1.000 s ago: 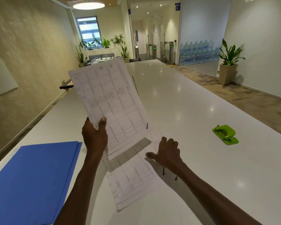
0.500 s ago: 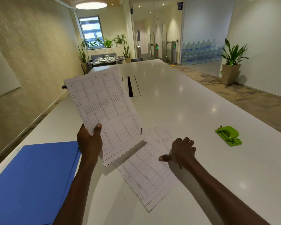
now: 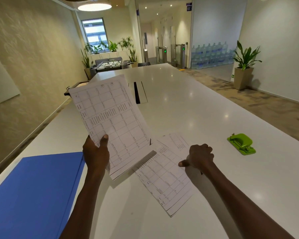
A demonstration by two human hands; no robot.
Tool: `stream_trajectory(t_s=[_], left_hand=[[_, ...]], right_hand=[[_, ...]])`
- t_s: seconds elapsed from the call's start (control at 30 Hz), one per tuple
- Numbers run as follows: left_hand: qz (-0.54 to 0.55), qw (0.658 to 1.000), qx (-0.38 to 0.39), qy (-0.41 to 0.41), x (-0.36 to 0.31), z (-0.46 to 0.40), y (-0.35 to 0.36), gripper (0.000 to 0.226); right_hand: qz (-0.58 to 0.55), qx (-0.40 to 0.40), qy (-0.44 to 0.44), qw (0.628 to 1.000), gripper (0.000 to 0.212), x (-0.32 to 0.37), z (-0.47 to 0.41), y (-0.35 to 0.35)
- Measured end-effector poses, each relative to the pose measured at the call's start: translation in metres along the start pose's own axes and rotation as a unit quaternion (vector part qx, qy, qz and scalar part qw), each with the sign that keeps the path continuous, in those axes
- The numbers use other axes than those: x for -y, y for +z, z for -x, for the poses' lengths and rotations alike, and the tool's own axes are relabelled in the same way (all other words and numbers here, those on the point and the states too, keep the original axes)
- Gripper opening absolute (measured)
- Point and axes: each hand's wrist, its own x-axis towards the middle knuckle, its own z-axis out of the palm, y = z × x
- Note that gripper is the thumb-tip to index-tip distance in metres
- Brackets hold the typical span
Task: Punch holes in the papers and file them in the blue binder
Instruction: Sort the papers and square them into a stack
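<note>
From the head camera, the left hand (image 3: 95, 154) holds a sheet of printed paper (image 3: 110, 121) up off the white surface (image 3: 188, 107), its grip closed on the sheet's lower left edge with the thumb across the front; the sheet's long axis runs up and away from the grip, leaning left, and its table lines are legible as a grid, though the writing in the cells is too small to read. To the right of that grip, the right hand (image 3: 199, 157) rests curled on a second stack of printed papers (image 3: 164, 176) lying flat, thumb pressed on the page; whether it pinches the paper cannot be told. This stack's long axis runs diagonally, from near the raised sheet toward the near right. The blue binder (image 3: 34, 192) lies closed, just left of the left grip. A green hole punch (image 3: 241, 143) sits well to the right of the right hand.
</note>
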Motion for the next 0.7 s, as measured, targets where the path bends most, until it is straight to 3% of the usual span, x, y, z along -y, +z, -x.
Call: stream_trajectory(t_s=[0.23,0.53,0.7], left_hand=[[-0.002,1.000,0.005,0.002,0.0010,0.0001,0.0051,0.041],[0.002,1.000,0.012,0.001,0.0024,0.0021,0.0074,0.040],[-0.002,1.000,0.010,-0.003,0.0024,0.0011,0.0070,0.040]], right_hand=[[-0.049,-0.004,0.007,0.999,0.041,0.0025,-0.0063,-0.0014],[-0.031,-0.007,0.019,0.999,0.075,0.0041,-0.0060,0.0050],[-0.037,0.004,0.018,0.999,0.066,0.0077,-0.0071,0.0021]])
